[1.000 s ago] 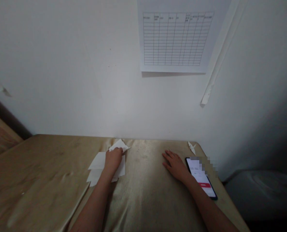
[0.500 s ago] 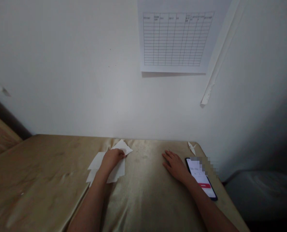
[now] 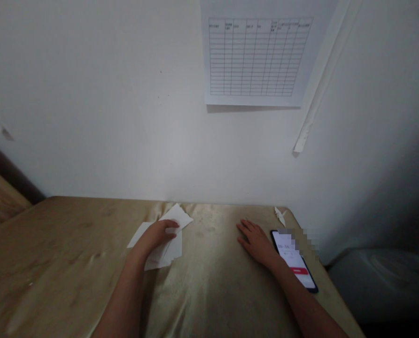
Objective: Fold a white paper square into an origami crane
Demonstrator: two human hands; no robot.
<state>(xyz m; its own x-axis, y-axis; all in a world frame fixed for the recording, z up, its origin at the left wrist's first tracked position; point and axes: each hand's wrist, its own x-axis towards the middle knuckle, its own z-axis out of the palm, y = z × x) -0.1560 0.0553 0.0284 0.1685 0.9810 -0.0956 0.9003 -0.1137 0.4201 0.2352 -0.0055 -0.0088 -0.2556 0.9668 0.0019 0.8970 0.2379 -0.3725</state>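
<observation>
Several torn pieces of white paper (image 3: 167,253) lie overlapping on a shiny beige cloth-covered surface (image 3: 209,281). My left hand (image 3: 159,233) rests over them, palm down. Its thumb and forefinger are apart, with paper showing between them; part of the paper is hidden beneath the hand. Farther right, my right hand (image 3: 254,238) lies flat on the cloth, fingers spread and nothing in them. Close beside it is a smartphone (image 3: 294,263) with a lit screen and a red button.
A small white paper scrap (image 3: 280,216) lies near the far right corner. Behind the surface rises a white wall (image 3: 125,117) with a printed table sheet (image 3: 255,61) on it. A wooden edge (image 3: 1,195) stands at left, and a greyish object (image 3: 378,277) is at right.
My left hand's thumb and forefinger have parted, and the hand has shifted slightly left. The lower-left paper pieces have moved right, closer to the others. My right hand stays still.
</observation>
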